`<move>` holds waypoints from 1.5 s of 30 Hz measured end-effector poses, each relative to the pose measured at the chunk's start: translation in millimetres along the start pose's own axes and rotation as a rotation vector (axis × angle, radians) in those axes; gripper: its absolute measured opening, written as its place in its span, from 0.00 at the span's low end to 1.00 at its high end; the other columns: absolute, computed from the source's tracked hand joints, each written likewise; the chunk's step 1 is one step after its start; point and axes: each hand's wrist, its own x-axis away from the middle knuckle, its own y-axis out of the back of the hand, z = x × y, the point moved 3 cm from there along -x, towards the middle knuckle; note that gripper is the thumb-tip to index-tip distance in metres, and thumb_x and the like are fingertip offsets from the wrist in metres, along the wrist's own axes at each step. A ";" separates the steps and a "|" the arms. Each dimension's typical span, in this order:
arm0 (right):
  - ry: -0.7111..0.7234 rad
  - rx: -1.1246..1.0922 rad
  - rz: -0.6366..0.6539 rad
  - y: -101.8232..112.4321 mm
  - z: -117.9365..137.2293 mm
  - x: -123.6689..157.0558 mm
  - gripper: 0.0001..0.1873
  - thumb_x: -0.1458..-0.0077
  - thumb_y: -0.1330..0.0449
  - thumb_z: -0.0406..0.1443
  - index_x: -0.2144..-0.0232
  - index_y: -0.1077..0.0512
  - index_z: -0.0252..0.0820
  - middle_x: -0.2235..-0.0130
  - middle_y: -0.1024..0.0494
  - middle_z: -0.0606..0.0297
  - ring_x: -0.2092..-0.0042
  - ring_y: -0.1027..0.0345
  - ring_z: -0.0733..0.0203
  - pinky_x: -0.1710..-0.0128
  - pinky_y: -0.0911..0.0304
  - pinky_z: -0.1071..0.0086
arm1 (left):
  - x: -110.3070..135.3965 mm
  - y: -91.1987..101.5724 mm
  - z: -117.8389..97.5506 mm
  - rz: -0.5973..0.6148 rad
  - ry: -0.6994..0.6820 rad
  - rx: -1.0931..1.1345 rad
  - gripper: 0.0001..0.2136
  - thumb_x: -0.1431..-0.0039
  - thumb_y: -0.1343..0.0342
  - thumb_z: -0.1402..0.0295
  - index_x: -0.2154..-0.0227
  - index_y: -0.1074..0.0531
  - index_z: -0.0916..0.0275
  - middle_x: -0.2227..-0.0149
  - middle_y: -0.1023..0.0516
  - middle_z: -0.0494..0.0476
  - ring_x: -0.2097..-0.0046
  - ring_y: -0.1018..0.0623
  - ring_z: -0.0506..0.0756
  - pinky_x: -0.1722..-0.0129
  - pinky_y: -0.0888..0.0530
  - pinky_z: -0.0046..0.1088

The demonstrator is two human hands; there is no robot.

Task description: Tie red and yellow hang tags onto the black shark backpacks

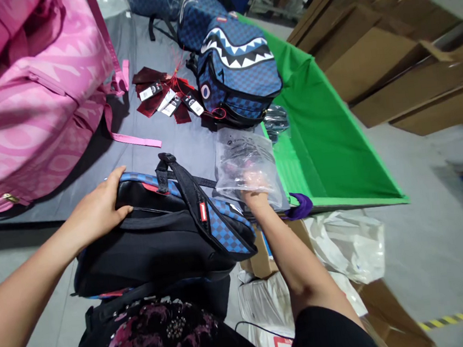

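A black backpack (168,241) with blue checked panels leans against the table edge in front of me, its straps facing up. My left hand (105,209) grips its left end, thumb on the near side and fingers over the rim. My right hand (255,190) reaches into or under a clear plastic bag (239,150) beyond the backpack's right end. Through the cloudy plastic its fingers show only faintly, so what they hold is unclear. Behind that bag stands a blue checked backpack (241,67) with a shark-mouth print.
Pink backpacks (37,94) fill the table's left side. Dark red pouches with hang tags (169,94) lie on the grey table cover (139,128). A green fabric bin (326,130) adjoins on the right. Cardboard boxes (388,52) stack behind; white plastic bags (350,244) sit below.
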 end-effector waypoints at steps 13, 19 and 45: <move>-0.194 -0.745 -0.478 63.2 -1.7 115.9 0.12 0.43 0.43 0.39 0.62 0.25 0.39 0.65 0.20 0.58 0.63 0.27 0.56 0.60 0.31 0.64 | 2.9 0.7 -0.3 -0.003 0.011 -0.068 0.43 0.44 0.43 0.59 0.30 0.59 0.59 0.47 0.27 0.68 0.48 0.23 0.69 0.53 0.26 0.41; -0.026 -1.236 -0.220 122.7 67.4 129.5 0.12 0.51 0.33 0.44 0.69 0.25 0.41 0.72 0.23 0.68 0.73 0.32 0.64 0.71 0.35 0.71 | 7.0 0.7 -7.8 -0.020 0.017 -0.038 0.43 0.43 0.41 0.60 0.31 0.59 0.59 0.44 0.28 0.70 0.48 0.23 0.68 0.52 0.26 0.41; 0.770 0.096 0.344 126.4 275.0 92.4 0.17 0.39 0.50 0.27 0.56 0.24 0.40 0.59 0.19 0.56 0.58 0.24 0.51 0.67 0.41 0.66 | 63.1 -42.9 44.5 -0.137 -0.109 0.433 0.49 0.45 0.36 0.60 0.28 0.62 0.58 0.29 0.49 0.63 0.30 0.42 0.63 0.32 0.39 0.40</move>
